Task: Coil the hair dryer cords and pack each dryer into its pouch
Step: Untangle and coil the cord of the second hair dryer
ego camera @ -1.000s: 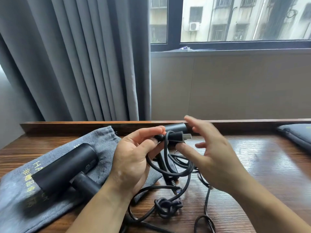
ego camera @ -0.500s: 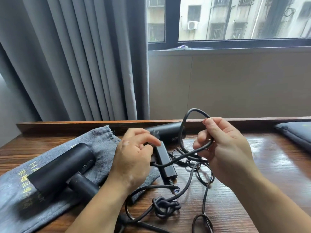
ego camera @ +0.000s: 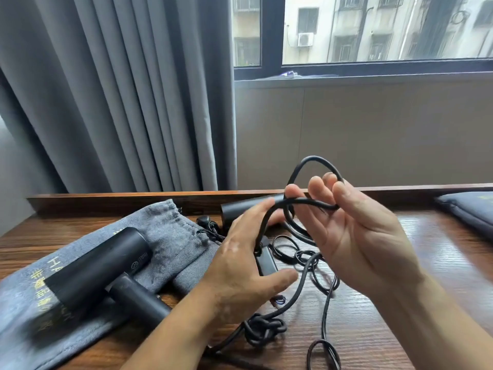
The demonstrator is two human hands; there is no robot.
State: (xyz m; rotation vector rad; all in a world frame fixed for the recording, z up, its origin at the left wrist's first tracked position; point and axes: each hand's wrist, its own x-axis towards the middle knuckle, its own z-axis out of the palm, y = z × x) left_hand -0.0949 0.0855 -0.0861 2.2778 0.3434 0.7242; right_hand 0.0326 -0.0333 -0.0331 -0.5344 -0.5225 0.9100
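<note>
A black hair dryer (ego camera: 98, 265) lies on a grey drawstring pouch (ego camera: 170, 228) at the left of the wooden table (ego camera: 373, 332). A second black dryer (ego camera: 248, 209) lies at the back, partly hidden by my hands. Its black cord (ego camera: 306, 201) runs in loose tangles over the table, with a knot (ego camera: 264, 329) near the front. My right hand (ego camera: 365, 241) is raised, its fingers curled through an upright loop of this cord. My left hand (ego camera: 240, 265) reaches toward it with straight fingers, and the cord lies across them. The cord's black plug block (ego camera: 266, 263) rests under my left hand.
A dark pouch (ego camera: 469, 212) lies at the table's right edge. A raised wooden lip (ego camera: 120, 198) runs along the back of the table. Behind it hang grey curtains (ego camera: 120, 102), with a wall and window to their right.
My left hand has uncurled and stretched toward the right hand. The plug it held a second ago is out of its grip. My right hand lifted a cord loop higher.
</note>
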